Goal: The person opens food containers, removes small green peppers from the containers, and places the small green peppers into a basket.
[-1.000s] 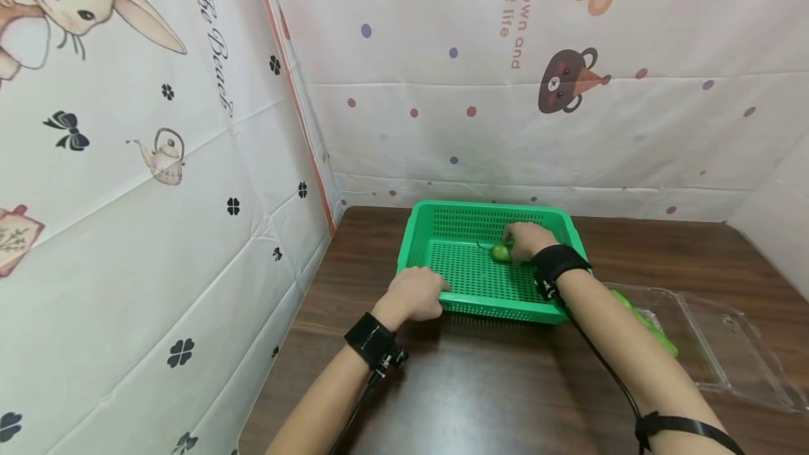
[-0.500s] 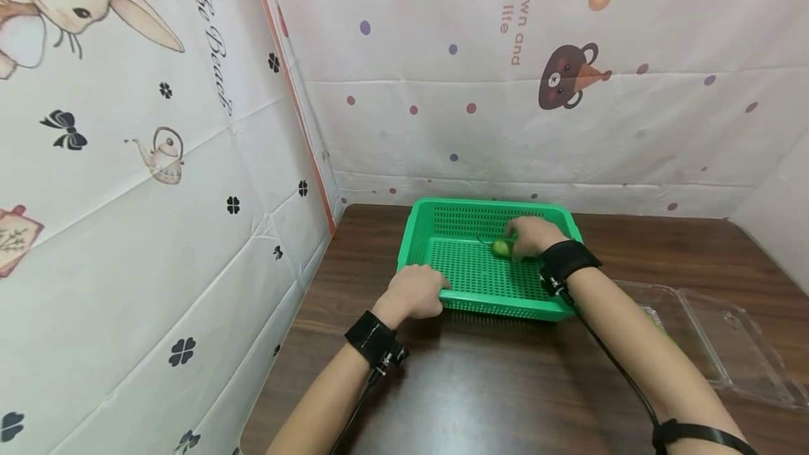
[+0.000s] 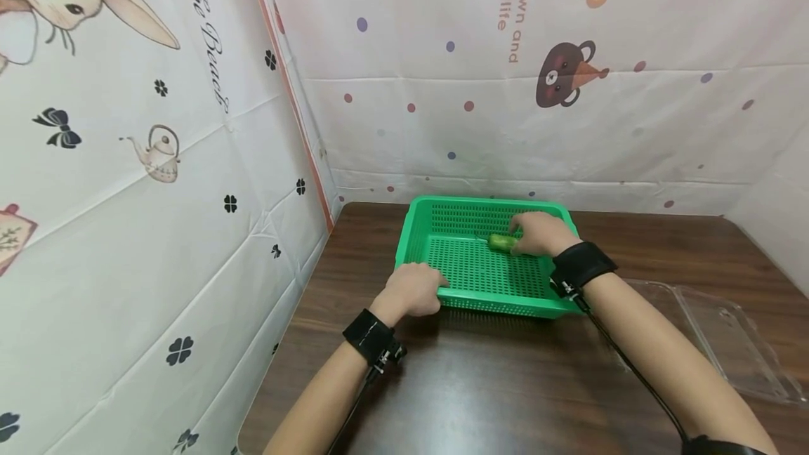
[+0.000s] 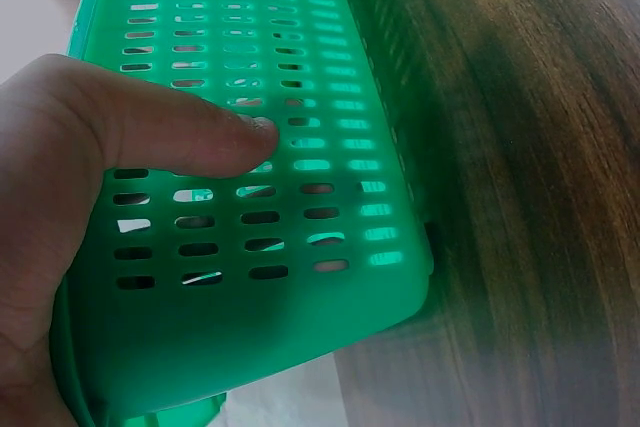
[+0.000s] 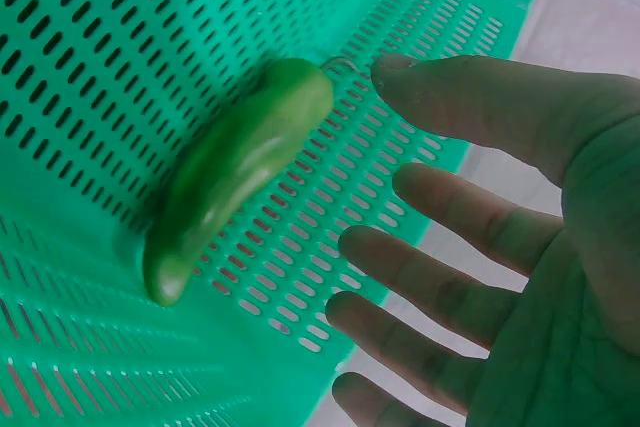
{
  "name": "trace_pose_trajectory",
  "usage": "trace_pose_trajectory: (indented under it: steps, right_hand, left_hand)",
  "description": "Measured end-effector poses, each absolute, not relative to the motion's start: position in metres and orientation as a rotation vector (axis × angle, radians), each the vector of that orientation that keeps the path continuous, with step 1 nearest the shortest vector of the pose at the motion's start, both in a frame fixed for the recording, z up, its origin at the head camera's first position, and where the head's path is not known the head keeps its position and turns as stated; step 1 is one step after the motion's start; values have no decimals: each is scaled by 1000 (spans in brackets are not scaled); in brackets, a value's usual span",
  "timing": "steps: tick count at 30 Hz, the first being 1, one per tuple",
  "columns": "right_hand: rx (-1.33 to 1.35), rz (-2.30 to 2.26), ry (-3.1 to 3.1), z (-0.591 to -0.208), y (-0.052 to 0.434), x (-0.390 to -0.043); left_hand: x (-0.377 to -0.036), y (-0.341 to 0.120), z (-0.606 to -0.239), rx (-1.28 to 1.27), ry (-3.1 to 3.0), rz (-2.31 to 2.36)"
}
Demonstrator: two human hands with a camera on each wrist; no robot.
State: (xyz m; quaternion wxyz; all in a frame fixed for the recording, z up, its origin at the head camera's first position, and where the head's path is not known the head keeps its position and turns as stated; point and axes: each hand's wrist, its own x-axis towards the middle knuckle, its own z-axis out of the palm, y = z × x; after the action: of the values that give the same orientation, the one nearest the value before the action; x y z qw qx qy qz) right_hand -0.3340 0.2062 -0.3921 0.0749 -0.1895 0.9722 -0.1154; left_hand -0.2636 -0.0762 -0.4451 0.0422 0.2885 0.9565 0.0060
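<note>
A long green pepper (image 3: 502,243) with a thin curled stem lies on the floor of a green perforated plastic basket (image 3: 499,299). My right hand (image 3: 545,234) is inside the basket, just right of the pepper. In the right wrist view the pepper (image 5: 235,162) lies whole and in the open, apart from the spread fingers and thumb of that hand (image 5: 585,287). My left hand (image 3: 413,291) grips the basket's front left rim. The left wrist view has its thumb (image 4: 190,137) pressed flat on the basket's outer wall (image 4: 250,322); its other fingers are hidden.
A clear plastic clamshell box (image 3: 733,343) lies unfolded on the dark wooden table (image 3: 480,385) at the right, partly behind my right forearm. Printed cloth (image 3: 455,132) hangs close behind the table, and more of it along the left.
My right hand has drawn back to the right from the pepper, and more of the pepper shows. Its forearm now covers the green item in the clamshell box. The left hand keeps its hold.
</note>
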Motion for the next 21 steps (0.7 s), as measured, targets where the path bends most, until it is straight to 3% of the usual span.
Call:
trace_pose_trajectory:
  steps: [21]
  right_hand:
    - [-607, -335, 3008, -377, 216, -315]
  left_hand:
    - [-264, -77, -448, 886, 2925, 31]
